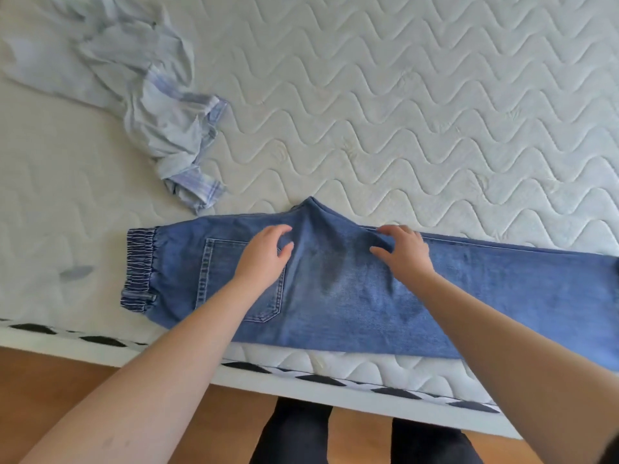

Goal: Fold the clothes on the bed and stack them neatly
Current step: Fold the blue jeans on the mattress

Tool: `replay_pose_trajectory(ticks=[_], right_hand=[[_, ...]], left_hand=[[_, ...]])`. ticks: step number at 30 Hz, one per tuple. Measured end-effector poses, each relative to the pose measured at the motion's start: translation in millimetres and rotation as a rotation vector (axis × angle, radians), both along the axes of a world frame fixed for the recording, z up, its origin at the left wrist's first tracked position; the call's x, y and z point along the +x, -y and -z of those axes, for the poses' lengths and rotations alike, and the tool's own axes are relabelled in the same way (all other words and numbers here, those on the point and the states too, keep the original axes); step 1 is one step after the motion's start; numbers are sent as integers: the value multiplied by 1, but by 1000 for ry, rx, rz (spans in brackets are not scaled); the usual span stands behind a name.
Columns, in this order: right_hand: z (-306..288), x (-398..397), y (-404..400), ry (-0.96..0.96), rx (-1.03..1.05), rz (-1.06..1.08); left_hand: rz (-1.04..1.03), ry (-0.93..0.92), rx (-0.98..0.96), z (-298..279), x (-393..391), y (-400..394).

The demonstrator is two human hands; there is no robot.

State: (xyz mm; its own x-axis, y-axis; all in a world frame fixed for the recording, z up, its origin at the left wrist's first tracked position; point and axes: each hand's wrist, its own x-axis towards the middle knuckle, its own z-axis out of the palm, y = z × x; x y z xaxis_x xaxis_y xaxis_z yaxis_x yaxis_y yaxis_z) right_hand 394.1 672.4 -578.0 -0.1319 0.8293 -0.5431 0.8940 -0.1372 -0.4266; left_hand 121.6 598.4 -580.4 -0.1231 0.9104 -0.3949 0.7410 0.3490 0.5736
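Both forearms reach over the mattress edge (335, 360), my left hand (264, 256) and right hand (403, 251) resting with loose, spread fingers on the jeans (368, 296), crumpled pale shirt (160, 122) well beyond.

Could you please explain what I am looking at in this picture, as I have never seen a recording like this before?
There is no machine here. A person wears a camera on the head, so the one picture looks forward and down along their own bare arms.

They stand at the edge of a bed with a quilted white cover. Blue jeans lie flat along the near edge, already folded leg on leg, waistband to the left. The left hand and right hand rest on the denim near the crotch, fingers loosely curled as if smoothing or gathering it; I cannot tell whether they pinch the cloth.

Farther left lies a crumpled pale blue shirt, not yet folded. Below are a wooden floor and the person's dark-clad legs.
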Motion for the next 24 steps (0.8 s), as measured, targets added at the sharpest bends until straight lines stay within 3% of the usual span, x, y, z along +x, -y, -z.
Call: replay_pose_trajectory(ticks=[3, 7, 13, 19, 24], right_hand=[[15, -3, -6, 72, 9, 1], [31, -4, -13, 4, 76, 48], [47, -2, -22, -61, 98, 170], [53, -8, -19, 63, 168, 145], [49, -25, -20, -97, 239, -1]], left_hand=[[63, -30, 31, 10, 8, -30], [140, -98, -3, 26, 18, -71], [30, -146, -151, 49, 17, -110], [-6, -4, -100, 49, 8, -114], [52, -58, -72, 40, 4, -109]])
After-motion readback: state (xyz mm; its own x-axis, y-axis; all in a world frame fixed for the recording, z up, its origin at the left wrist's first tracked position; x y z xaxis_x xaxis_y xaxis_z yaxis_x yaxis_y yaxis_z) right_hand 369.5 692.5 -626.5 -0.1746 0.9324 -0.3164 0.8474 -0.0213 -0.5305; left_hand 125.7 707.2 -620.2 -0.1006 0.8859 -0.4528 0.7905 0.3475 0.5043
